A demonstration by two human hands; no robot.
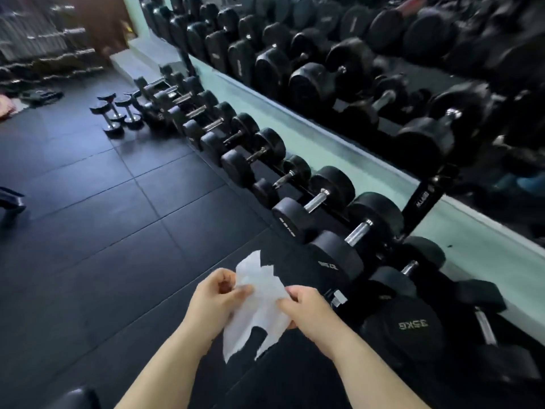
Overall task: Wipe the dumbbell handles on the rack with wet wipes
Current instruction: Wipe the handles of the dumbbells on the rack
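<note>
Both hands up in front of the rack [422, 202], the left hand [216, 293] and right hand [306, 305] each pinching an edge of the crumpled white wet wipe [259, 308] between curled fingers, just short of the nearest dumbbells [404, 326], touching none.

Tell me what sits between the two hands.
The wipe: the left hand and right hand each pinch an edge, and it hangs crumpled between them. The head view shows it.
</note>
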